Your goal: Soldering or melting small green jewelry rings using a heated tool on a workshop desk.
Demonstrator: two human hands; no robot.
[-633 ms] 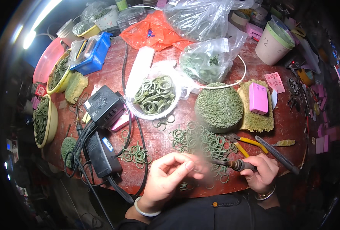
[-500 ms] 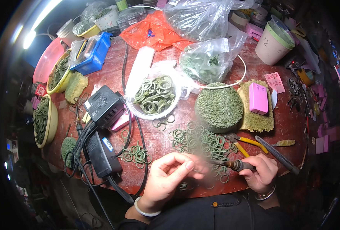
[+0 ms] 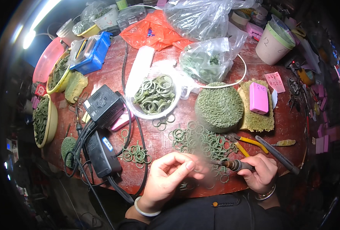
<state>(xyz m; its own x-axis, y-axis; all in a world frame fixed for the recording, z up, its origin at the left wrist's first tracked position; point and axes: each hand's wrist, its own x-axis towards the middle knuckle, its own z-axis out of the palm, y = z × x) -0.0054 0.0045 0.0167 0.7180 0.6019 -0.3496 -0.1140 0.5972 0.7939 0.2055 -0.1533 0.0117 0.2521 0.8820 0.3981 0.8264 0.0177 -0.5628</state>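
Observation:
My right hand [image 3: 260, 173] grips the dark handle of a soldering iron [image 3: 237, 165], its tip pointing left toward my other hand. My left hand [image 3: 173, 172] has its thumb and fingers brought together beside that tip. A smeared, hazy patch covers the fingertips and the tip, so whatever they pinch is hidden. Just beyond both hands lies a loose pile of thin green rings [image 3: 208, 142]. A smaller group of green rings [image 3: 136, 154] rests to the left. Larger green rings fill a clear round tub [image 3: 129, 109] farther back.
Black power boxes [image 3: 104, 107] and cables [image 3: 78, 153] crowd the left. A green textured round block [image 3: 219, 107] stands behind the pile, beside a sponge [image 3: 267, 122] bearing a pink block [image 3: 259, 99]. Yellow-handled pliers [image 3: 254, 144] and a dark file-like bar [image 3: 279, 156] lie right.

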